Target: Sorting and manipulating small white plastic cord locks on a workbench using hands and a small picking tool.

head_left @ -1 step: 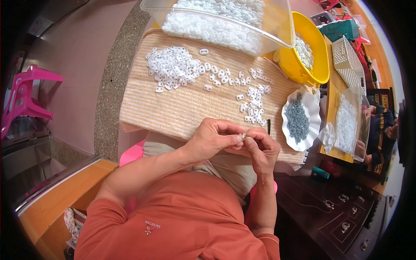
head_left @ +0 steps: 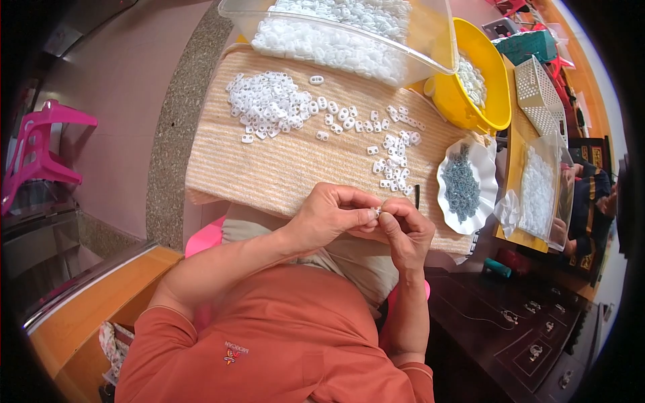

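Over the near edge of the cloth, the fingertips of my left hand [head_left: 334, 213] and my right hand [head_left: 406, 232] meet. Between them they pinch a small white plastic piece [head_left: 377, 211], mostly covered by the fingers. Just beyond lies a loose cluster of white two-holed plastic pieces [head_left: 396, 161], with a large heap [head_left: 265, 101] of the same kind at the far left. A short black stick [head_left: 417, 196] rests beside my right hand. Right of it, a white fluted dish [head_left: 488, 176] holds many small grey-blue parts [head_left: 460, 188].
A clear plastic bin [head_left: 430, 60] of white pieces stands at the far side of the striped cloth [head_left: 222, 158]. Beside it is a yellow basin [head_left: 500, 87]. Another person's hand [head_left: 557, 225] touches a clear tray [head_left: 563, 195] at the right. A pink stool [head_left: 50, 148] stands left.
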A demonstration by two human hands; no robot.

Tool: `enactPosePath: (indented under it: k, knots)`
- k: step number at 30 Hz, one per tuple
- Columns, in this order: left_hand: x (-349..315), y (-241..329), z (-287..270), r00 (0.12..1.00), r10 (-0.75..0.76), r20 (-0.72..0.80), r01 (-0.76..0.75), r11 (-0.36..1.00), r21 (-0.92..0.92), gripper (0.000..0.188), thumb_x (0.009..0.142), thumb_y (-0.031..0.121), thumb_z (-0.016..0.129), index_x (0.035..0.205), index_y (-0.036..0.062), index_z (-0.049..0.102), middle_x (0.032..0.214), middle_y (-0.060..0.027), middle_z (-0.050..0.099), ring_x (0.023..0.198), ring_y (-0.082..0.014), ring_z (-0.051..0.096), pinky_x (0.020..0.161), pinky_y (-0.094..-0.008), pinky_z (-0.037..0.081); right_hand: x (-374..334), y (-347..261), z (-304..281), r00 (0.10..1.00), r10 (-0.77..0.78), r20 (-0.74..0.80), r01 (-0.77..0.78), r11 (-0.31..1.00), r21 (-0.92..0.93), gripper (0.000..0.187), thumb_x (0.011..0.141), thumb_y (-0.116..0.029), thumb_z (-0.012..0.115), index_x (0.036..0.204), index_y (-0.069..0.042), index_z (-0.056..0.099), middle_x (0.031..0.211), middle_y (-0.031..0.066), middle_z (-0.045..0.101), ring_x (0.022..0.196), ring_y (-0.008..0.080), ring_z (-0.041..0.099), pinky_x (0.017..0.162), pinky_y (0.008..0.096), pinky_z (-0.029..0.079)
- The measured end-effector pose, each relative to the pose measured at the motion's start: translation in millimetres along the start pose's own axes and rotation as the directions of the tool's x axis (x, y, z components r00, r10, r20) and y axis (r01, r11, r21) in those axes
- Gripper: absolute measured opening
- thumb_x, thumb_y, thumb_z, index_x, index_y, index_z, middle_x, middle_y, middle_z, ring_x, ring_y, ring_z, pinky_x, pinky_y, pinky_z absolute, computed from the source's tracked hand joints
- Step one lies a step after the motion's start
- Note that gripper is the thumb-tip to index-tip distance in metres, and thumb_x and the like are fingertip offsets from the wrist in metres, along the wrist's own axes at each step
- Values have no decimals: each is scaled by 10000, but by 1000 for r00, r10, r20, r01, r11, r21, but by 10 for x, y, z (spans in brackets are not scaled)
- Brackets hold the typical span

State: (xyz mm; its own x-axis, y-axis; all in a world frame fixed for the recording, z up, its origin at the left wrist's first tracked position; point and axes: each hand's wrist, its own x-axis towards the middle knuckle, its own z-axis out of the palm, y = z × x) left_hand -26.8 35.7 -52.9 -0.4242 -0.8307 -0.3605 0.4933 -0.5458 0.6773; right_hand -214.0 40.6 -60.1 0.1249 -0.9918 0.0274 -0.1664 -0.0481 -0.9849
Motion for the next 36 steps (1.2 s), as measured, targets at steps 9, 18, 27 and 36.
enactPosePath:
  k: [9,18,27,36]
  knots:
    - [-14,1,8,1000,6,-8,-6,999,51,224,878,21,627,1089,-55,638,897,-89,675,804,-104,639,710,-228,554,5,-39,5,998,-37,59,43,994,-101,26,827,-31,625,838,-12,637,814,69,631,725,153,585,664,270,471]
    - [-11,-60,15,999,48,-8,-47,996,82,210,882,18,621,1079,-51,643,883,-59,666,806,-87,625,720,-215,542,-34,-45,12,998,13,58,-5,990,-138,60,849,-64,614,859,-12,642,816,87,638,729,173,601,658,286,476]
    - [-19,-67,40,996,84,-19,-81,989,123,200,894,26,613,1078,-47,640,904,-55,662,809,-80,618,731,-211,536,-63,0,1,993,89,74,-78,987,-140,100,863,-97,605,911,-27,657,868,84,657,787,169,621,705,293,484]
    - [-50,-20,26,996,83,14,-84,992,94,195,896,27,608,1078,-36,640,903,-43,658,801,-71,605,728,-206,525,-53,-7,-21,992,96,87,-83,986,-141,134,856,-60,591,966,-18,656,900,73,658,835,154,624,754,272,486]
